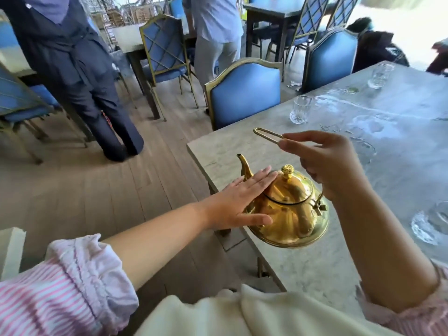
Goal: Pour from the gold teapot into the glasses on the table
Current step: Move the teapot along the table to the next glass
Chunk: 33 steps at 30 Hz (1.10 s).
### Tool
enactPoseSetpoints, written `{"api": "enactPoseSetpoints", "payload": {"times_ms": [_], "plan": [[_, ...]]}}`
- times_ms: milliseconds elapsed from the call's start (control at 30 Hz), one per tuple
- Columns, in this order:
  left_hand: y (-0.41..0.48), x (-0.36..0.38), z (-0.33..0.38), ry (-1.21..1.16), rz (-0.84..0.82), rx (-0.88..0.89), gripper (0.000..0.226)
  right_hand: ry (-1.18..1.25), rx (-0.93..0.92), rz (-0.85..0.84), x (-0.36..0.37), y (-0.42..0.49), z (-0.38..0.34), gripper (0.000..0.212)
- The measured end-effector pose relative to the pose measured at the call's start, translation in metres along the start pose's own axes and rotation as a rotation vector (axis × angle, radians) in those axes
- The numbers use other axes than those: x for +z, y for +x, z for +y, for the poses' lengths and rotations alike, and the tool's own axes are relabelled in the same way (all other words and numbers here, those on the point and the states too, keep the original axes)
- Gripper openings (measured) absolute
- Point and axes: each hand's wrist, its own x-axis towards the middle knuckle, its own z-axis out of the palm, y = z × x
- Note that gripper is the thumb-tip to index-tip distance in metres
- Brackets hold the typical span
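The gold teapot [289,209] hangs tilted over the near left edge of the marble table [303,263], spout pointing up and away, lid with a knob in place. My right hand [332,163] is closed on its thin wire handle [268,135] and carries it. My left hand [242,200] lies flat, fingers straight, against the pot's left side below the spout. One cut glass [299,109] stands near the table's far left edge, another glass [380,75] farther back. A further glass item [430,224] sits at the right edge, blurred.
Blue chairs with gold frames [244,93] line the table's far side. One person in dark clothes [80,69] and another in light clothes [215,32] stand on the wooden floor at the back left, among more tables and chairs. A cream cloth [242,314] lies on my lap.
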Motion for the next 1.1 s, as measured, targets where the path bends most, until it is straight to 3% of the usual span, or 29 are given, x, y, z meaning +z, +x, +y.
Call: {"api": "enactPoseSetpoints", "payload": {"times_ms": [333, 533, 633, 900, 1100], "plan": [[0.118, -0.060, -0.085, 0.005, -0.147, 0.306, 0.096, 0.040, 0.053, 0.290, 0.013, 0.093, 0.004, 0.015], [0.187, -0.092, -0.134, 0.044, -0.300, 0.562, 0.101, 0.009, 0.075, 0.533, 0.040, 0.134, 0.017, 0.012], [0.217, -0.111, -0.156, 0.093, -0.393, 0.699, 0.098, 0.058, 0.066, 0.694, 0.062, 0.151, 0.019, 0.022], [0.264, -0.157, -0.199, 0.115, -0.647, 0.987, 0.096, 0.163, 0.056, 1.105, 0.121, 0.183, 0.015, 0.021], [0.282, -0.174, -0.216, 0.163, -0.745, 1.101, 0.093, 0.154, 0.049, 1.254, 0.152, 0.204, 0.011, 0.025]]}}
